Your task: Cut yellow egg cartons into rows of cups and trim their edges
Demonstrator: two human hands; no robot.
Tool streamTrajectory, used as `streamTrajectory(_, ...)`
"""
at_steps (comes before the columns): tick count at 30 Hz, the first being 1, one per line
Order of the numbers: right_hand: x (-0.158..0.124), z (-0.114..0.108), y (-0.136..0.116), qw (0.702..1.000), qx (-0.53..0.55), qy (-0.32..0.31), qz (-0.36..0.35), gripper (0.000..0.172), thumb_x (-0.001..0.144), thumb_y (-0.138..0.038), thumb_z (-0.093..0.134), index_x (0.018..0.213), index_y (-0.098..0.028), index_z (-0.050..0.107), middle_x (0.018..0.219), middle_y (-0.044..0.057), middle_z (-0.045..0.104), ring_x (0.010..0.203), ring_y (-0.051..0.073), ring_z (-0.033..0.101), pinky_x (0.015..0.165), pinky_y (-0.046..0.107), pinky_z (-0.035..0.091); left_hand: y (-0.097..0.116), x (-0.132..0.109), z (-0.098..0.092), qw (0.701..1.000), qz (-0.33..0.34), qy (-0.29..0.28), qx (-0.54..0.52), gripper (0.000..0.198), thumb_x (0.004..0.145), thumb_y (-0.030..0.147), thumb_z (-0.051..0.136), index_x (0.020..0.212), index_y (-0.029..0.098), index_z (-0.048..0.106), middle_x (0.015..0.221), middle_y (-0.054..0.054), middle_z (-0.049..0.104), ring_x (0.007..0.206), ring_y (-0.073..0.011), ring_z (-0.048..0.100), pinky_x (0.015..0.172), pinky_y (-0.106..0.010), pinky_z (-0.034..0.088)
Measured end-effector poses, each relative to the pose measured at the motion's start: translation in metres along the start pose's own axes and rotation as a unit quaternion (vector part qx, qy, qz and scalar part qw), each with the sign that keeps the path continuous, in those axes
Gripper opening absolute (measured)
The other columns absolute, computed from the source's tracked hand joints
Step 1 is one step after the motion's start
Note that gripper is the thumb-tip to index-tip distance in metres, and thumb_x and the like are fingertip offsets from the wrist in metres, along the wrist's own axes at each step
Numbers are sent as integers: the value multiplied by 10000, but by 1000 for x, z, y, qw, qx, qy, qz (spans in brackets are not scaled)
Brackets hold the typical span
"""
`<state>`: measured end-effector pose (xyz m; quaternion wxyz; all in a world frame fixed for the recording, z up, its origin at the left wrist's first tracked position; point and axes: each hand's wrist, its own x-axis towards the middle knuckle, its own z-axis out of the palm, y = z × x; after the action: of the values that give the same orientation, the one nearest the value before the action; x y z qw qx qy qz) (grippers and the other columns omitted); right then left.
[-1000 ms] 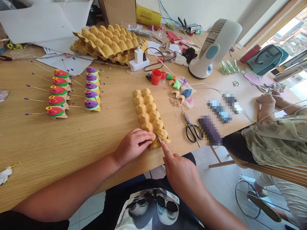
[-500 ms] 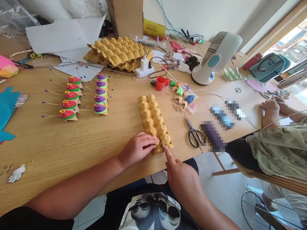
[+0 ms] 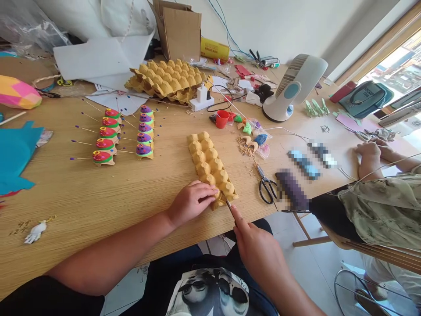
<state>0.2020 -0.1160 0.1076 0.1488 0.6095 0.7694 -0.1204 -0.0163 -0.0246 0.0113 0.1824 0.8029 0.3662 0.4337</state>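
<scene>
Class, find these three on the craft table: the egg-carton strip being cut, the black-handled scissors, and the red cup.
egg-carton strip (image 3: 210, 164), head view, on a bump midway along the strip.
scissors (image 3: 267, 188), head view, on the black handle loops.
red cup (image 3: 222, 119), head view, on its outer wall.

The egg carton strip (image 3: 210, 169) is mustard yellow, the cup (image 3: 222, 119) red, the scissors (image 3: 265, 184) black-handled.
</scene>
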Motion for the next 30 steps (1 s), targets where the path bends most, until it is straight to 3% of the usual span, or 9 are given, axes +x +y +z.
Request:
streamTrajectory(11, -2, 12, -1, 997, -21, 74, -10, 640, 1037, -199, 516, 1649, -254, 337, 874, 27, 763, 711, 162, 748, 546, 243, 435, 0, 3, 0, 1000, 5, 6, -18, 224, 879, 123, 772, 1087, 208, 775, 1042, -45, 824, 980, -201, 761, 890, -362, 593)
streamTrajectory(17, 10, 12, -6, 998, -41, 41, 7, 608, 1069, -214, 459, 1659, -244, 313, 886, 38, 767, 737, 171, 759, 541, 253, 423, 1, 4, -2, 1000, 2, 0, -26, 207, 885, 120, 760, 1070, 212, 776, 1048, -48, 823, 982, -201, 765, 887, -363, 589)
streamTrajectory(30, 10, 1, -12, 998, -59, 9, -1, 656, 1034, -211, 500, 1660, -237, 307, 848, 39, 777, 678, 181, 758, 484, 258, 376, 2, 4, -2, 1000, 12, -2, -28, 209, 901, 140, 748, 1092, 218, 778, 1080, -70, 819, 990, -200, 774, 885, -357, 587)
